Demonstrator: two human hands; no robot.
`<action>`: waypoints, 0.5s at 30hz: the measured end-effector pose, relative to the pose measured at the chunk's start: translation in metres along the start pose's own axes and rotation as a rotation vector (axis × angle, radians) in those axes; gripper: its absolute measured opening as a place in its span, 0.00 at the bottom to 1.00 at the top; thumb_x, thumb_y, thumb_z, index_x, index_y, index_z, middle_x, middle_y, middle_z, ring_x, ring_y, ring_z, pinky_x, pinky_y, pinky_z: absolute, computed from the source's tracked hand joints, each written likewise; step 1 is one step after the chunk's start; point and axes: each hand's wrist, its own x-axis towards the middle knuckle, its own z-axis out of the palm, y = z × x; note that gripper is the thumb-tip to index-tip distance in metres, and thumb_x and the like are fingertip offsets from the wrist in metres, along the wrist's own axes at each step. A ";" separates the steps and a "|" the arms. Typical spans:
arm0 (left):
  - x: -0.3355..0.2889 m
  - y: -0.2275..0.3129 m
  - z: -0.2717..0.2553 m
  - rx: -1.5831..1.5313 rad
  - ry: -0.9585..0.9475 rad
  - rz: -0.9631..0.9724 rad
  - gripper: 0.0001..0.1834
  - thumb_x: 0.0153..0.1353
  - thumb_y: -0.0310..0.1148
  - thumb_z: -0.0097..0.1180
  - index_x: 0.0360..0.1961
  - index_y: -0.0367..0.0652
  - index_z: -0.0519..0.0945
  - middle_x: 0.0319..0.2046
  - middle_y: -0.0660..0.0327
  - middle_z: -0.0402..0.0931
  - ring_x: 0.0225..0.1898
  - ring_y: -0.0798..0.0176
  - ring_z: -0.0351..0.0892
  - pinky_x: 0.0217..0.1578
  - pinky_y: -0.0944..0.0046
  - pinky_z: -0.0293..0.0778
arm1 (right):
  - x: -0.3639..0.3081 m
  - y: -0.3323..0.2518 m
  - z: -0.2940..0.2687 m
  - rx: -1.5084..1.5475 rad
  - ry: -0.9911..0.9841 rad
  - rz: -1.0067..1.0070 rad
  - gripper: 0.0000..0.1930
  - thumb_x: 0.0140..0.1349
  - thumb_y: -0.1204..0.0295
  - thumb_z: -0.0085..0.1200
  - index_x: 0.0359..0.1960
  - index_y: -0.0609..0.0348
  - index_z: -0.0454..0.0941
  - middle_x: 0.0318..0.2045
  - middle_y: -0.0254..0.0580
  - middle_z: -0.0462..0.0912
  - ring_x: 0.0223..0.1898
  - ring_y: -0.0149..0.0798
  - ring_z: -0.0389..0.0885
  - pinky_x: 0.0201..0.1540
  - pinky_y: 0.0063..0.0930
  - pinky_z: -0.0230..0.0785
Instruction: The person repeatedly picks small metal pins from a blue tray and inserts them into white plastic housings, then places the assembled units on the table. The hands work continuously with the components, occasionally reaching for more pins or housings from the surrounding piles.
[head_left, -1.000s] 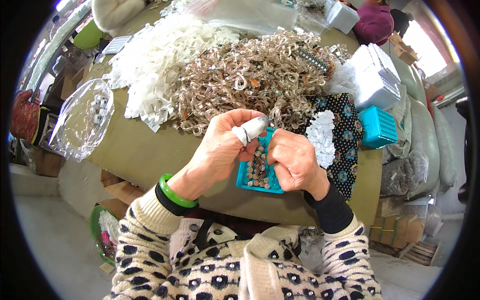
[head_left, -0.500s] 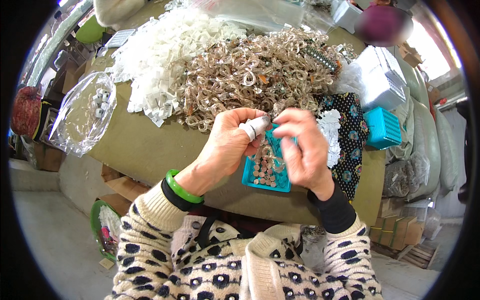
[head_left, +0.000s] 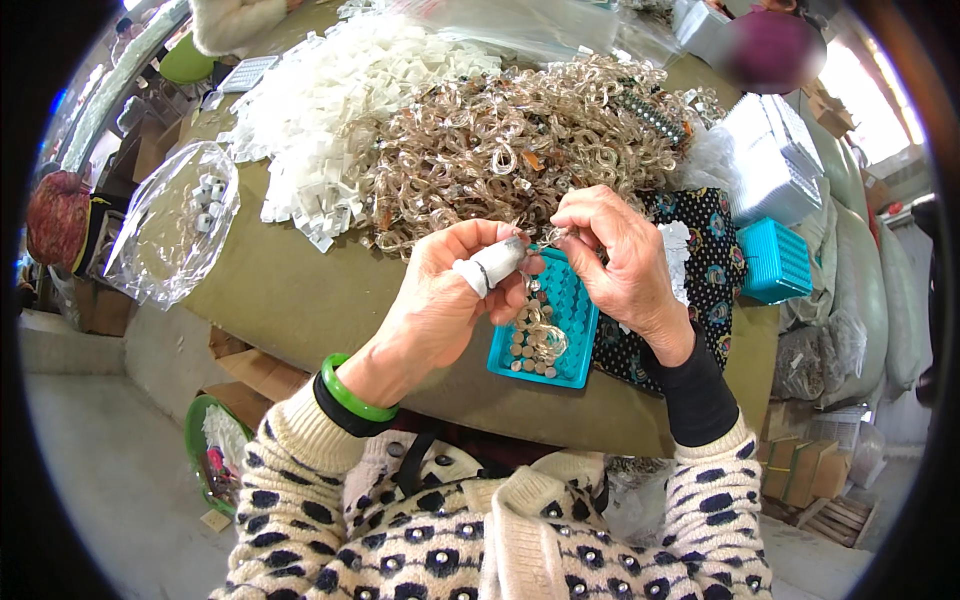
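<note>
Both hands meet over the teal tray at the table's near side. My left hand, its finger wrapped in white tape, is closed in a pinch; what its fingertips grip is too small to make out. Opposite it, my right hand pinches a thin clear strand between thumb and fingers. In the tray lie several small round discs and a clear coiled loop. Just beyond the hands rises a big heap of clear coiled loops.
White plastic tags are heaped at the back left. A clear bag of small parts sits at the left edge. On the right are patterned black cloth, a teal basket and stacked white trays. Another person is at the far right.
My right hand, blurred before, has moved slightly right and is now in a still pinch. My left hand has shifted a little left and down. The clear loop now rests in the tray.
</note>
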 end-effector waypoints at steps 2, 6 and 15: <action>-0.001 -0.002 -0.002 -0.021 0.002 -0.004 0.12 0.69 0.35 0.56 0.46 0.39 0.77 0.36 0.57 0.82 0.25 0.73 0.77 0.22 0.74 0.71 | 0.002 0.000 0.001 -0.102 0.031 -0.100 0.14 0.48 0.82 0.64 0.37 0.58 0.76 0.37 0.41 0.81 0.37 0.47 0.79 0.39 0.35 0.74; -0.001 -0.005 -0.005 -0.021 0.005 0.001 0.11 0.69 0.36 0.55 0.46 0.40 0.77 0.35 0.58 0.82 0.26 0.73 0.78 0.22 0.74 0.71 | 0.006 0.003 -0.004 -0.135 -0.007 -0.171 0.15 0.45 0.82 0.65 0.35 0.57 0.76 0.37 0.40 0.82 0.39 0.46 0.78 0.41 0.35 0.73; 0.003 -0.004 -0.006 0.089 0.016 0.051 0.10 0.68 0.36 0.56 0.44 0.42 0.78 0.36 0.61 0.83 0.27 0.74 0.78 0.21 0.77 0.66 | 0.020 -0.001 -0.019 0.279 -0.327 0.246 0.11 0.65 0.69 0.57 0.41 0.65 0.81 0.31 0.42 0.82 0.31 0.31 0.81 0.36 0.25 0.72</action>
